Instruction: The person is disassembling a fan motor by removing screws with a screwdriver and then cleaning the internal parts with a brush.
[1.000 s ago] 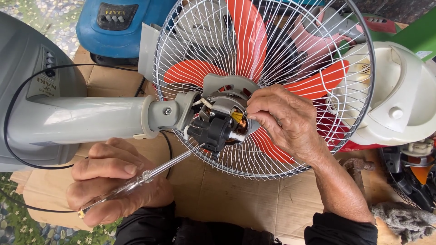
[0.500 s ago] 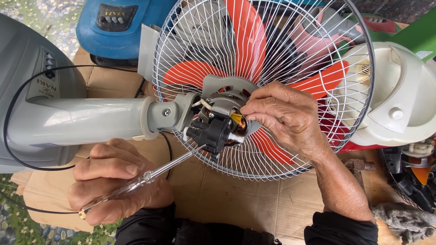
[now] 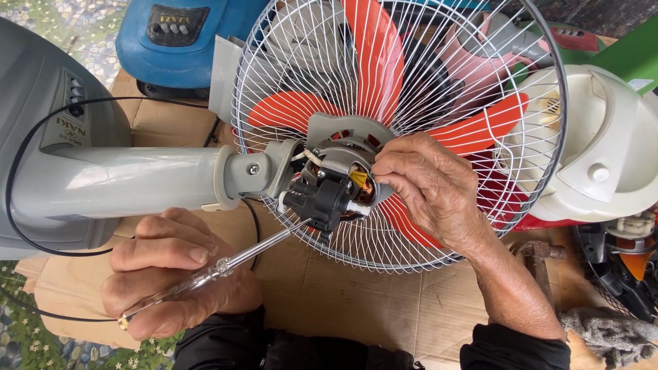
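Note:
A grey stand fan lies on its side, its pole (image 3: 130,179) running left to the wire cage (image 3: 411,89) with red blades (image 3: 373,55). The rear cover is off, so the motor (image 3: 349,179) and a black gearbox part (image 3: 319,202) are exposed. My left hand (image 3: 171,274) grips a clear-handled screwdriver (image 3: 226,266), whose tip touches the underside of the black part. My right hand (image 3: 432,188) rests on the motor's right side, fingertips pinching at the coil area. I cannot tell whether those fingers hold anything small.
A grey fan base (image 3: 48,103) with buttons lies at left, with a black cord (image 3: 17,171) looping off it. A blue fan base (image 3: 178,38) sits behind. A white housing (image 3: 610,144) is at right. Cardboard (image 3: 343,301) covers the ground. A grey rag (image 3: 606,336) lies low right.
My right hand's fingers have shifted slightly on the motor. The left hand and screwdriver stay in place.

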